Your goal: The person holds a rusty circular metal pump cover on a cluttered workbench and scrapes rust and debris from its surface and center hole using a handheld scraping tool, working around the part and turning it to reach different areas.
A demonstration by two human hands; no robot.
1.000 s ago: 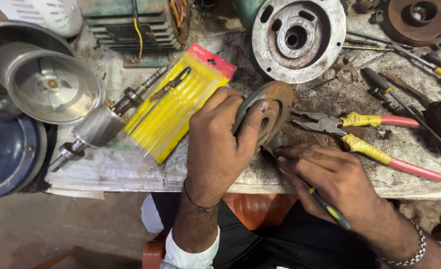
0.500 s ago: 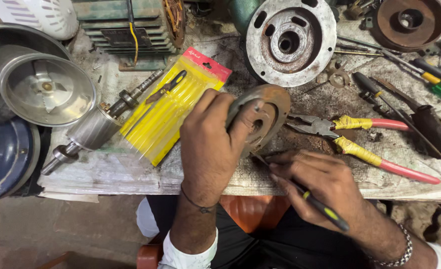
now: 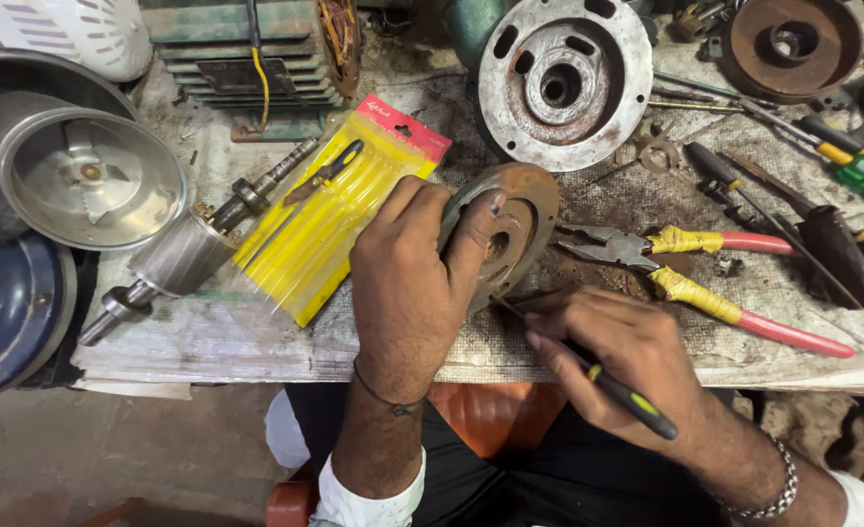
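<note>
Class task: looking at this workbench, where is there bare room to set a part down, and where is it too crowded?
Free: the bench's front strip below the rotor shaft and yellow pack, left of the left hand. Crowded: right side, around pliers and screwdrivers.

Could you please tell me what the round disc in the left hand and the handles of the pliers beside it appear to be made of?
The disc looks like cast metal, probably iron or steel: dull, with brown rust. The pliers have red handles, likely plastic or rubber sleeves, partly wrapped in yellow tape.
</note>
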